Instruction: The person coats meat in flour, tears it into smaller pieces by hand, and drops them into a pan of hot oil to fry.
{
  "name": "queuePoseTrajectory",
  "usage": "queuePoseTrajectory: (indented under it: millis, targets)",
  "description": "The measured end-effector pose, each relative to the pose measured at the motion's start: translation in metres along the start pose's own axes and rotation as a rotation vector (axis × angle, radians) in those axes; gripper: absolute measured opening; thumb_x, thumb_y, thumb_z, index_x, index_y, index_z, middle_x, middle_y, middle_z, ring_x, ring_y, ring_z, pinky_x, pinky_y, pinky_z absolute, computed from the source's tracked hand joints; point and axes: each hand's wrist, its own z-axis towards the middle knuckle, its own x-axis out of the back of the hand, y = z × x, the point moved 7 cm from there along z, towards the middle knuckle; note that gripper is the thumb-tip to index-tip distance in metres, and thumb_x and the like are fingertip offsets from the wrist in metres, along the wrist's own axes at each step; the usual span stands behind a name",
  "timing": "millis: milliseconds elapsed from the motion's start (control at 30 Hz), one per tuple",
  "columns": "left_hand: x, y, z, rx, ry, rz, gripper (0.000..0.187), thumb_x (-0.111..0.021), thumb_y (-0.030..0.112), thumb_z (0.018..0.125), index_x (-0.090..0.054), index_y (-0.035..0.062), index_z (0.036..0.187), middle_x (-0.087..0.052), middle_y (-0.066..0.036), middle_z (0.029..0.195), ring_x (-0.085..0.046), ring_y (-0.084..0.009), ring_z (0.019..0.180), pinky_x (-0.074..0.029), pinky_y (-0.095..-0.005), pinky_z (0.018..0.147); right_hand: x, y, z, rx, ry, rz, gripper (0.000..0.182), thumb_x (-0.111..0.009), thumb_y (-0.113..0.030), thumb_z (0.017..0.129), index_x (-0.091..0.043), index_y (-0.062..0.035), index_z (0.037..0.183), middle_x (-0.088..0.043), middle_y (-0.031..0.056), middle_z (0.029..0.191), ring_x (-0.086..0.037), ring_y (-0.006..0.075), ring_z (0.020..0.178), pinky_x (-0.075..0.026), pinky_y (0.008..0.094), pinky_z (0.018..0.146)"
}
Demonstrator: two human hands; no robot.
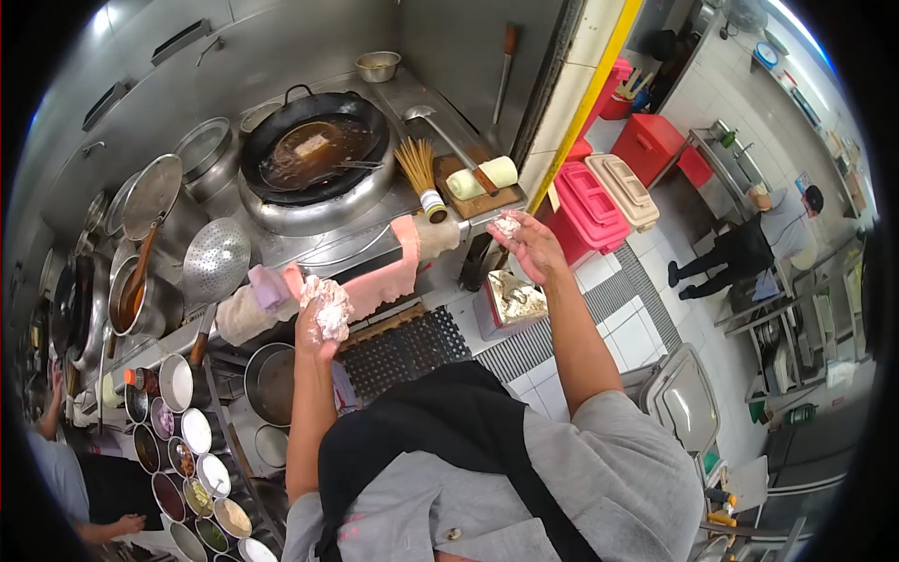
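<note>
Left hand: I am raising my left hand [318, 323] at about 9 o'clock from my chest, forearm running straight up from the elbow, fingers curled shut around a white crumpled wad [328, 307].
Left grip: it is closing on the wad, which is bulging out above my knuckles.
Right hand: I am stretching my right hand [526, 245] out toward 1 o'clock, arm nearly straight, wrist bent, fingers spread loosely.
Right grip: my fingertips are pinching a small white piece [507, 224]; the rest of the hand is staying open.
White wad: it is sitting in my left fist, just in front of the pink cloth [398, 267] that is hanging over the bench [328, 248] edge.
Small piece: it is sitting at my right fingertips, above the foil-lined box [513, 300] on the floor.
Wok: the wok [314, 145] with dark liquid is sitting at 11 o'clock, well apart from both hands.
Bamboo brush: the bamboo brush [420, 173] is lying at 12 o'clock beside a cutting board [482, 192].
Seasoning bowls: seasoning bowls [192, 459] are standing in rows at 8 o'clock.
Other person: a co-worker [749, 248] is standing at 3 o'clock, far off.
</note>
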Motion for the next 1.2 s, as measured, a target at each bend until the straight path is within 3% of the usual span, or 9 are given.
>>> queuePoseTrajectory:
  millis: [133, 333, 467, 567, 667, 700, 800, 1067, 1200]
  targets:
    - [0.019, 0.013, -0.006, -0.025, 0.072, 0.010, 0.019, -0.062, 0.020, 0.093, -0.056, 0.0069, 0.105, -0.061, -0.004, 0.081, -0.059, -0.0136, 0.061, -0.048, -0.0235, 0.045, -0.010, 0.011, 0.011, 0.007, -0.008, -0.027, 0.034, -0.042, 0.014, 0.087, -0.049, 0.0103, 0.120, -0.059, 0.0186, 0.112, -0.062, 0.0302, 0.105, -0.051, 0.0434, 0.103]
    - [0.032, 0.022, 0.000, -0.046, 0.111, -0.058, 0.020, -0.063, 0.015, 0.091, -0.056, 0.0041, 0.107, -0.062, -0.006, 0.086, -0.062, -0.0154, 0.069, -0.052, -0.0265, 0.056, -0.010, 0.020, 0.034, -0.011, 0.024, -0.075, 0.032, -0.044, 0.012, 0.088, -0.050, 0.0083, 0.119, -0.061, 0.0147, 0.104, -0.064, 0.0251, 0.098, -0.054, 0.0418, 0.099]
    - [0.025, 0.028, 0.005, -0.063, 0.097, -0.023, 0.022, -0.065, 0.019, 0.092, -0.057, 0.0048, 0.107, -0.062, -0.006, 0.090, -0.062, -0.0161, 0.073, -0.053, -0.0280, 0.059, -0.012, 0.019, 0.058, -0.053, 0.039, -0.138, 0.027, -0.049, 0.003, 0.091, -0.052, 0.0011, 0.118, -0.063, 0.0152, 0.107, -0.066, 0.0276, 0.100, -0.056, 0.0367, 0.091]
    - [0.032, 0.026, 0.019, -0.066, 0.077, -0.047, 0.026, -0.066, 0.024, 0.092, -0.056, 0.0063, 0.107, -0.061, -0.005, 0.092, -0.061, -0.0159, 0.076, -0.053, -0.0281, 0.062, -0.008, 0.022, 0.091, -0.054, 0.034, -0.194, 0.024, -0.053, -0.001, 0.093, -0.053, -0.0033, 0.116, -0.065, 0.0105, 0.105, -0.066, 0.0209, 0.090, -0.056, 0.0313, 0.078]
    - [0.025, 0.029, 0.031, -0.064, 0.110, -0.120, 0.037, -0.065, 0.027, 0.093, -0.052, 0.0081, 0.122, -0.059, -0.003, 0.091, -0.059, -0.0145, 0.076, -0.052, -0.0278, 0.063, -0.020, 0.025, 0.134, -0.047, -0.039, -0.217, 0.022, -0.056, -0.002, 0.092, -0.055, -0.0028, 0.114, -0.066, 0.0076, 0.104, -0.065, 0.0174, 0.089, -0.055, 0.0283, 0.074]
    - [0.016, 0.034, 0.034, -0.108, 0.111, -0.129, 0.051, -0.063, 0.027, 0.095, -0.042, 0.0131, 0.139, -0.056, -0.002, 0.087, -0.057, -0.0137, 0.073, -0.051, -0.0280, 0.061, -0.027, 0.027, 0.148, -0.061, -0.055, -0.233, 0.022, -0.055, -0.002, 0.092, -0.056, -0.0023, 0.114, -0.065, 0.0080, 0.105, -0.065, 0.0174, 0.089, -0.055, 0.0287, 0.074]
    - [0.008, 0.042, 0.047, -0.113, 0.107, -0.124, 0.060, -0.061, 0.027, 0.096, -0.032, 0.0181, 0.148, -0.055, -0.002, 0.085, -0.055, -0.0129, 0.071, -0.050, -0.0276, 0.059, -0.057, 0.030, 0.190, -0.119, -0.119, -0.235, 0.022, -0.058, -0.001, 0.091, -0.057, -0.0008, 0.112, -0.066, 0.0080, 0.103, -0.065, 0.0164, 0.089, -0.055, 0.0277, 0.075]
    - [0.015, 0.044, 0.060, -0.173, 0.234, -0.156, 0.063, -0.062, 0.027, 0.095, -0.034, 0.0056, 0.147, -0.056, 0.000, 0.087, -0.055, -0.0104, 0.072, -0.049, -0.0278, 0.062, -0.110, 0.074, 0.357, -0.072, -0.317, -0.605, 0.014, -0.063, -0.005, 0.088, -0.061, -0.0033, 0.102, -0.069, 0.0063, 0.095, -0.064, 0.0116, 0.081, -0.049, 0.0211, 0.061]
    - [0.018, 0.044, 0.053, -0.235, 0.287, -0.180, 0.037, -0.065, 0.026, 0.092, -0.053, 0.0066, 0.121, -0.060, -0.004, 0.091, -0.059, -0.0151, 0.076, -0.051, -0.0294, 0.065, -0.122, 0.108, 0.450, -0.058, -0.318, -0.705, 0.022, -0.061, -0.004, 0.085, -0.061, -0.0017, 0.106, -0.070, 0.0072, 0.090, -0.065, 0.0118, 0.077, -0.051, 0.0249, 0.059]
